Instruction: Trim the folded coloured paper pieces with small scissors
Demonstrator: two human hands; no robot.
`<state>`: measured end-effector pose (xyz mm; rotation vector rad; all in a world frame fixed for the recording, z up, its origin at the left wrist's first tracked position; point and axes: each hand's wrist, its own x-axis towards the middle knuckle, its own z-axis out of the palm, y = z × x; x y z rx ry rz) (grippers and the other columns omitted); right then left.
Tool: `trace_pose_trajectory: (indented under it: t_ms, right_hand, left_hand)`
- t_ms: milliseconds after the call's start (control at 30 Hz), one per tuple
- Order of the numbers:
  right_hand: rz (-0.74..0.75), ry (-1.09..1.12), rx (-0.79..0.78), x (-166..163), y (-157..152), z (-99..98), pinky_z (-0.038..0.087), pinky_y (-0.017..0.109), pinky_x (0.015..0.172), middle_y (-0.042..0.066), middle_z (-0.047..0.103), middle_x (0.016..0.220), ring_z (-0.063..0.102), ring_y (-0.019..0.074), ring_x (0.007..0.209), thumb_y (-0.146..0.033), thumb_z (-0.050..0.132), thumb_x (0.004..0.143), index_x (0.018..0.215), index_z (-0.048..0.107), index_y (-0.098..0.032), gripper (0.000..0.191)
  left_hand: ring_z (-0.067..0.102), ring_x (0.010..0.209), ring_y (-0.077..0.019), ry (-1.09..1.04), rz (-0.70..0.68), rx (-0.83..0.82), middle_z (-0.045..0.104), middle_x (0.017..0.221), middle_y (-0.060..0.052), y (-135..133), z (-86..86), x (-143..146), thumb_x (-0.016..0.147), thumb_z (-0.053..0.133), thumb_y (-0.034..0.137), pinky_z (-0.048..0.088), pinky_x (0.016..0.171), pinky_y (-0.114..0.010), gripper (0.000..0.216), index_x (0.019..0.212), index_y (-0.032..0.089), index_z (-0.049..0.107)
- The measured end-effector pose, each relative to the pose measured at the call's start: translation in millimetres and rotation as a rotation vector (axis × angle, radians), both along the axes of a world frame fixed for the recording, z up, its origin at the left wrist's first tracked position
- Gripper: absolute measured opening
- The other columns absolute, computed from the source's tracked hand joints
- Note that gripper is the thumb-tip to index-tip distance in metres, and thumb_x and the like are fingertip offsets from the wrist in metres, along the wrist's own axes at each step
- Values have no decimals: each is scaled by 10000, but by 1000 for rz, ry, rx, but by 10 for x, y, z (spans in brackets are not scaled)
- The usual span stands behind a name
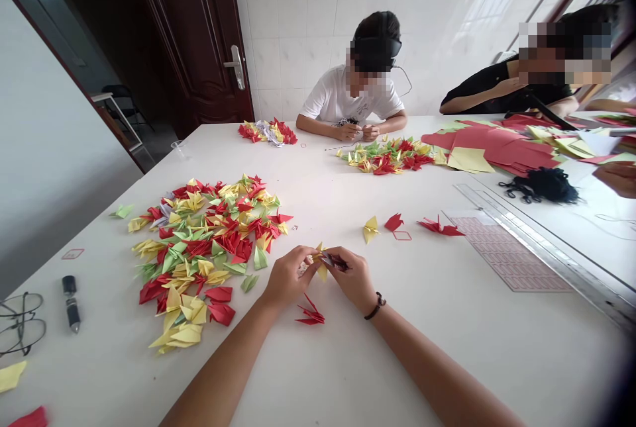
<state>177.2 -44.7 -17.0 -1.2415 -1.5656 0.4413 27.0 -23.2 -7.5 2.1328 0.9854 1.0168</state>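
Both hands meet over the white table [328,374], with a yellow paper crane [322,273] between them. The fingertips of my left hand [292,273] pinch the crane from the left. My right hand [352,276], closed, grips a small dark tool with a shiny tip [328,259] against the crane; fingers hide most of it, so its kind is unclear. Just below the hands lies a red paper crane [311,314]. To the left spreads a big heap of red, yellow and green folded cranes [213,241]. A yellow crane [370,230] and two red ones [440,226] lie beyond my right hand.
Eyeglasses [20,323] and a black pen-like object [71,304] lie at left. On the right are a clear ruler [536,238], a pink-gridded sheet [507,255], black cord [544,185] and red paper sheets [501,145]. Two people [355,93] sit across, near more cranes [387,155].
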Motion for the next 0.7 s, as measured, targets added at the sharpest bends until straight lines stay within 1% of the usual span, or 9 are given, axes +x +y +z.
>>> trace_pose_trajectory:
  t_ms: [100,167,300,367,567,700]
  right_hand:
    - [11,-11,4,4,0,4,361,199,436,-2,551,573,433,87,473,-222,530,730,714,583,-172,75]
    - [1,-8,10,5,-5,18,352,200,442,-15,512,559,410,84,471,-229,532,735,739,584,-177,74]
    - [-45,21,-5,8,-18,55,327,202,444,-50,376,518,333,78,455,-256,526,750,822,576,-192,108]
    - [-35,35,-18,9,-25,69,317,204,443,-53,349,515,308,78,455,-266,517,760,824,572,-193,111]
    - [81,37,-81,4,-35,96,301,208,445,-54,343,515,303,82,468,-277,533,745,842,574,-181,143]
    - [128,34,-182,0,-15,105,297,213,445,-43,387,519,309,83,469,-319,543,732,786,582,-167,166]
  left_hand:
    - [553,668,-106,-46,26,-86,601,845,-28,21,0,15,786,485,327,455,557,-216,180,872,189,563]
    - [554,666,-107,-90,52,-132,600,826,-29,37,6,18,777,498,331,460,561,-215,178,831,182,579]
    - [560,679,-112,-156,108,-179,597,807,-29,63,13,9,755,527,339,471,592,-221,180,783,174,593]
    - [562,683,-115,-170,110,-190,596,800,-30,68,11,6,748,534,346,473,591,-222,186,771,173,599]
    - [560,666,-122,-194,89,-199,607,766,-35,53,33,7,734,551,340,461,586,-227,186,748,166,618]
    - [547,624,-122,-209,79,-275,612,716,-35,43,62,2,706,580,340,446,573,-229,190,723,156,627]
